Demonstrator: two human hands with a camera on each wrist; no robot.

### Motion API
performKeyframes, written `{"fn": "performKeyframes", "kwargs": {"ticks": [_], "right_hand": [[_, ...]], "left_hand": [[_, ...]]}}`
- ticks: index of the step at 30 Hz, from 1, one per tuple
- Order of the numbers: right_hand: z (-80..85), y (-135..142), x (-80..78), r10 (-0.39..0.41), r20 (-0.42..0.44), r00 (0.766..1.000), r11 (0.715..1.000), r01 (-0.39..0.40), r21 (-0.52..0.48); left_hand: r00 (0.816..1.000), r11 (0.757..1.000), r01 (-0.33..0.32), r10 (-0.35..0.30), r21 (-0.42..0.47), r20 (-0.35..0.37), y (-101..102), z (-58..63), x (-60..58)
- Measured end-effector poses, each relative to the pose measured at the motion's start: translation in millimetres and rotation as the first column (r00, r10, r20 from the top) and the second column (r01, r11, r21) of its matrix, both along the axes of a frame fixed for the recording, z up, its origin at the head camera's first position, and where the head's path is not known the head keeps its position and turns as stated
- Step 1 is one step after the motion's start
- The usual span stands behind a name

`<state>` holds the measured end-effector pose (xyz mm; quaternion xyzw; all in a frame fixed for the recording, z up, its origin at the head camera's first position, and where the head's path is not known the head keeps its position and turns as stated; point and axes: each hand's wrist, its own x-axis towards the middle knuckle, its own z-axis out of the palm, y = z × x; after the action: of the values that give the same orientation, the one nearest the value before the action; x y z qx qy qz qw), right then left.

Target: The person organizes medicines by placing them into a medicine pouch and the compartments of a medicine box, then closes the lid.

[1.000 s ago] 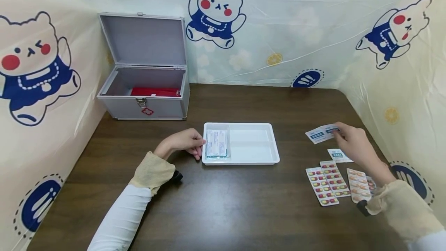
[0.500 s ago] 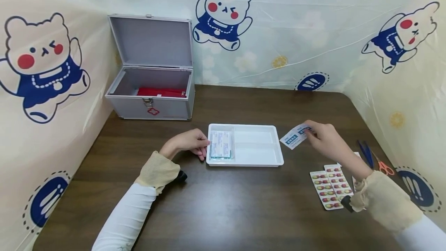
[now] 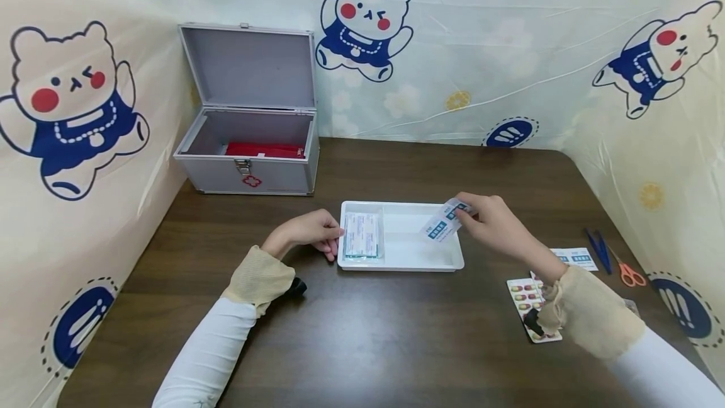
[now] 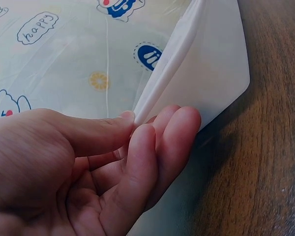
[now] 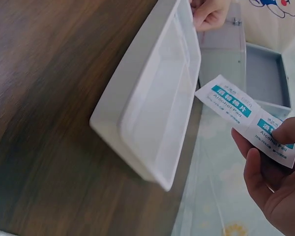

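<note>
My right hand (image 3: 495,225) pinches a strip of two alcohol pad packets (image 5: 228,105) by one end, between thumb and fingers. In the head view the strip overlaps the right part of the white tray (image 3: 408,258). My left hand (image 3: 308,232) grips the tray's left rim; close up in the left wrist view, the thumb lies on the rim (image 4: 162,73) with fingers curled below it. Inside the tray's left compartment lies a clear-wrapped package (image 3: 362,236) with a printed label. The tray's right-hand compartments show bare white bottoms.
An open silver case (image 3: 249,172) with a red cross emblem stands back left, a red item (image 3: 264,150) inside. At right lie another alcohol pad strip (image 3: 576,258), orange-handled scissors (image 3: 630,274), a blue tool (image 3: 599,250) and capsule blister packs (image 3: 523,298), partly hidden by my right forearm.
My right hand has carried the alcohol pad strip leftward from the table's right side to over the tray. The left hand stays at the tray's left rim. The view has shifted slightly.
</note>
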<state>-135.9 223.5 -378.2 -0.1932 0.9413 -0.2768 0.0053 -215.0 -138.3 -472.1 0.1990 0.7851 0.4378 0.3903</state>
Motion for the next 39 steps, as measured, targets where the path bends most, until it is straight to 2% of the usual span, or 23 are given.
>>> {"fn": "performKeyframes", "kwargs": {"ticks": [14, 23, 29, 34, 39], "right_hand": [[-3.6, -54, -15.5, 0.083, 0.05, 0.995, 0.993, -0.078, -0.092], [-17.1, -78, -25.8, 0.103, 0.071, 0.992, 0.989, -0.095, -0.115], [-27.0, -93, -32.7, 0.131, 0.115, 0.985, 0.985, -0.116, -0.125], [-37.5, -107, -42.3, 0.155, 0.139, 0.978, 0.985, -0.143, -0.096], [-48.7, -118, -55.2, 0.172, 0.136, 0.976, 0.985, -0.172, -0.005]], "left_hand": [[1.0, 1.0, -0.001, 0.001, -0.006, -0.008, -2, -0.5, 1.8], [1.0, 1.0, 0.008, -0.008, -0.009, -0.006, 1, 1.8, -0.2], [1.0, 1.0, 0.008, -0.008, -0.02, 0.015, 2, 2.9, 0.4], [1.0, 1.0, 0.004, -0.004, -0.017, 0.014, 1, 5.5, 1.1], [1.0, 1.0, 0.01, -0.01, -0.004, 0.024, 0, 6.5, 1.4]]}}
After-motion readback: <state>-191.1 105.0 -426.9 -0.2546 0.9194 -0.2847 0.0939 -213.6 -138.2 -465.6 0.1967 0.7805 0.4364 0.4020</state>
